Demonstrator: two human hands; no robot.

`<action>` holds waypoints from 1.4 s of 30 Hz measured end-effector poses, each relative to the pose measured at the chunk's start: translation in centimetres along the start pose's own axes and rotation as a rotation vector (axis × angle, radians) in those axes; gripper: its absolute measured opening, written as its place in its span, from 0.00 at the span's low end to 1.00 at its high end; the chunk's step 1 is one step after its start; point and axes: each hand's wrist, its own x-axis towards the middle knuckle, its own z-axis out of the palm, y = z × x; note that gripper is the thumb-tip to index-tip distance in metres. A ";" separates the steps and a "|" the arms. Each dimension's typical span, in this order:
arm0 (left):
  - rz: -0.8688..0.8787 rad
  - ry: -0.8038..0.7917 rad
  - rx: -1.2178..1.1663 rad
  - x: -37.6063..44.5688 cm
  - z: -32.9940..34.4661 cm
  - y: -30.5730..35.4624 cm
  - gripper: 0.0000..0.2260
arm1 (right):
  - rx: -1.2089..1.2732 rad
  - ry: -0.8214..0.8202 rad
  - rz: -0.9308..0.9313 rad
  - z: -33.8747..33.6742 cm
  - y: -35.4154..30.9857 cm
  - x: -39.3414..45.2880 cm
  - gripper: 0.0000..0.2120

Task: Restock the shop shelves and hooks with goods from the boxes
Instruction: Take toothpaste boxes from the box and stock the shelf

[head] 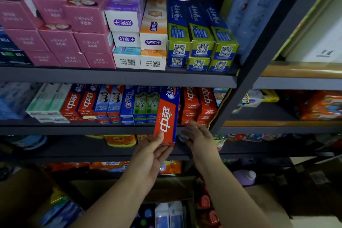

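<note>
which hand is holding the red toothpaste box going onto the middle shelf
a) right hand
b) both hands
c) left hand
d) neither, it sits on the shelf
c) the left hand pinches the lower end of the red toothpaste box, while the right hand is open beside it, fingers straight and off the box.

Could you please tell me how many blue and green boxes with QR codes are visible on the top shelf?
6: three on top, and three beneath them, at the shelf's right end. More may be hidden behind.
</note>
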 end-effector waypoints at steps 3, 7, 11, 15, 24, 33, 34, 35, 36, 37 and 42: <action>-0.001 0.011 -0.011 -0.1 -0.3 0.2 0.12 | 0.150 -0.043 -0.001 0.7 -1.4 2.5 0.10; 0.012 0.035 -0.007 -0.1 -1.0 0.6 0.11 | 0.276 -0.057 0.044 1.9 -1.9 3.8 0.13; 0.025 0.029 0.006 -0.1 -1.6 1.1 0.16 | 0.340 -0.032 0.024 2.6 -1.8 4.2 0.19; 0.034 0.020 0.009 -0.1 -1.8 1.4 0.15 | 0.269 0.012 0.015 2.7 -0.7 4.2 0.12; 0.015 0.029 -0.004 -0.3 -2.0 1.2 0.13 | -1.345 0.021 -0.565 2.5 -3.4 5.9 0.38; 0.013 0.020 0.006 -0.6 -2.4 1.2 0.11 | -1.345 0.071 -0.587 1.3 -1.5 5.1 0.38; 0.011 0.020 0.001 -0.6 -2.4 1.2 0.10 | -1.340 0.059 -0.593 1.2 -1.5 5.0 0.37; 0.009 0.021 -0.003 -0.7 -2.4 1.2 0.11 | -1.326 0.045 -0.601 1.2 -1.5 4.9 0.36; 0.006 0.021 -0.005 -0.7 -2.4 1.1 0.12 | -1.297 0.034 -0.611 1.1 -1.5 4.7 0.35; 0.004 0.022 -0.007 -0.7 -2.4 1.1 0.12 | -1.246 0.029 -0.621 1.1 -1.4 4.3 0.32; -0.003 0.002 0.007 -0.5 -2.0 0.7 0.11 | -0.743 -0.001 -0.579 1.0 0.9 0.4 0.16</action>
